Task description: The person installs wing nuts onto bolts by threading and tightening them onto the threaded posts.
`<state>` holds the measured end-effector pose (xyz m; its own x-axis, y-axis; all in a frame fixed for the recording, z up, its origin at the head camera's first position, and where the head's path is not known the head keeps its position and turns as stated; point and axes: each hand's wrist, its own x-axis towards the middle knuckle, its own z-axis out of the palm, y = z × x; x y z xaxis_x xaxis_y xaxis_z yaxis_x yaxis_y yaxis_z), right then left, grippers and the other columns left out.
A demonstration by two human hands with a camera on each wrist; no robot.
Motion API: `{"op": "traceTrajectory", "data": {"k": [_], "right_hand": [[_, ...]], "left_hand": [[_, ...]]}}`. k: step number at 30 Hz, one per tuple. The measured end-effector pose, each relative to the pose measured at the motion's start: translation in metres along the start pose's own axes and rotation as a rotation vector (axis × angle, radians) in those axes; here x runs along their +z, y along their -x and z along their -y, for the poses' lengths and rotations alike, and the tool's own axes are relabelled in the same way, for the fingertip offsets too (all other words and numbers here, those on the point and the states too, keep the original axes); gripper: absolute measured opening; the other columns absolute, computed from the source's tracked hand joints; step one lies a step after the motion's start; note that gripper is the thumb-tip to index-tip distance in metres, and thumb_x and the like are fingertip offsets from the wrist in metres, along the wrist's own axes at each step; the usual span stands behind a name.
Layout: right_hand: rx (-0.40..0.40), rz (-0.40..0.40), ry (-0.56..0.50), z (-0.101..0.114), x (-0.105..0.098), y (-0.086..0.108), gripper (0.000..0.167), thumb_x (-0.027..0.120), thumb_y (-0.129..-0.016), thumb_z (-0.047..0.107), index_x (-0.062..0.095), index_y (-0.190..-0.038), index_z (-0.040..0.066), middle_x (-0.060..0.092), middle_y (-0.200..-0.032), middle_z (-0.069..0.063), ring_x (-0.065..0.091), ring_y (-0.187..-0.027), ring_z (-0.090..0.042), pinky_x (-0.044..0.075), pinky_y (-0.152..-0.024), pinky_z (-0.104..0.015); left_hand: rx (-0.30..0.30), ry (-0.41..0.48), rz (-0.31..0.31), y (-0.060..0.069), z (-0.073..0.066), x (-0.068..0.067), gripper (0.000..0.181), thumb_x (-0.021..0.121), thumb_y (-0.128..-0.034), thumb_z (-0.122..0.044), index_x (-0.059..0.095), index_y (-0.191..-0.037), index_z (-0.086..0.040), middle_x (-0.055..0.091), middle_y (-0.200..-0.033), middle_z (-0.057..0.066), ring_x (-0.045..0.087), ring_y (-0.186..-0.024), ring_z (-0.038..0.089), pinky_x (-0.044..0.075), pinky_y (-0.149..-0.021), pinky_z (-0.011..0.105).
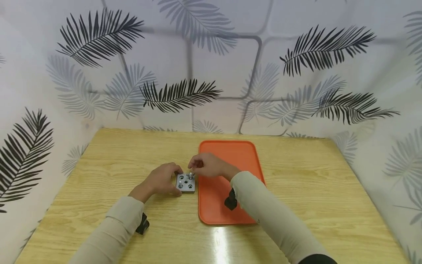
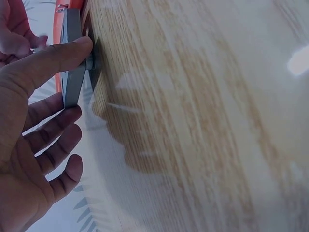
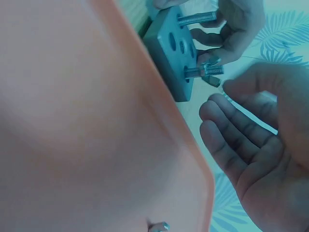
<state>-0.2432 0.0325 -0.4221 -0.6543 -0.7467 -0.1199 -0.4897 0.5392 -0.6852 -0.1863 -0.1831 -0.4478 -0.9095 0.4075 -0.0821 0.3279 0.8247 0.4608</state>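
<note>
A square grey metal plate (image 1: 185, 186) with several holes stands at the tray's left edge. Two threaded bolts rise from it: a bare bolt (image 3: 198, 19) and another bolt (image 3: 219, 70) carrying a wing nut (image 3: 210, 79). My left hand (image 1: 162, 178) grips the plate by opposite edges, thumb on the near side and fingers on the far side. Beside the wing nut is my right hand (image 1: 208, 165), fingers loosely bent, a fingertip at or almost at one wing. Whether they touch is unclear. In the left wrist view the plate (image 2: 72, 87) appears edge-on, slightly off the table.
An orange-red tray (image 1: 217, 209) lies right of the plate, under my right forearm. A small metal piece (image 3: 159, 226) sits in it, partly cut off by the right wrist view's edge. The wooden table (image 1: 306, 172) ends at a leaf-patterned backdrop (image 1: 217, 66).
</note>
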Motion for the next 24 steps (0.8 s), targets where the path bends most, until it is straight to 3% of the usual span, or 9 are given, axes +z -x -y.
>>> {"op": "traceTrajectory", "data": {"k": [4,8,14,24], "right_hand": [[-0.045,0.023,-0.043,0.0,0.0,-0.0007,0.026,0.055,-0.097,-0.002,0.068,-0.119,0.0,0.072,-0.114,-0.015,0.068,-0.106,-0.024,0.055,-0.09,-0.025],[-0.065,0.051,-0.063,-0.0011,0.0025,-0.0011,0.028,0.056,-0.095,-0.005,0.069,-0.12,-0.001,0.072,-0.116,-0.016,0.068,-0.107,-0.025,0.055,-0.092,-0.026],[-0.043,0.074,-0.052,-0.0013,0.005,-0.0023,0.025,0.063,-0.092,-0.002,0.071,-0.116,0.0,0.073,-0.11,-0.015,0.068,-0.096,-0.018,0.055,-0.084,-0.022],[-0.018,0.036,0.024,0.0015,0.0076,-0.0013,0.011,0.074,-0.09,0.015,0.072,-0.098,0.007,0.071,-0.088,-0.005,0.06,-0.075,-0.004,0.049,-0.069,-0.017]], "left_hand": [[-0.001,0.011,0.002,0.0001,-0.0007,-0.0007,0.058,0.093,-0.0648,-0.029,0.068,-0.112,-0.006,0.066,-0.108,0.007,0.061,-0.099,0.022,0.052,-0.092,0.044],[0.01,0.016,0.002,-0.0009,-0.0012,-0.0011,0.058,0.093,-0.0651,-0.028,0.068,-0.112,-0.005,0.066,-0.106,0.007,0.061,-0.097,0.022,0.052,-0.091,0.044],[-0.002,0.03,0.008,-0.0018,-0.0005,-0.0002,0.057,0.094,-0.0643,-0.027,0.068,-0.111,-0.006,0.066,-0.106,0.006,0.06,-0.096,0.021,0.051,-0.091,0.043],[-0.011,0.026,0.011,-0.0025,0.0008,-0.0001,0.058,0.094,-0.0649,-0.028,0.068,-0.112,-0.007,0.066,-0.108,0.006,0.061,-0.099,0.021,0.052,-0.092,0.043]]}}
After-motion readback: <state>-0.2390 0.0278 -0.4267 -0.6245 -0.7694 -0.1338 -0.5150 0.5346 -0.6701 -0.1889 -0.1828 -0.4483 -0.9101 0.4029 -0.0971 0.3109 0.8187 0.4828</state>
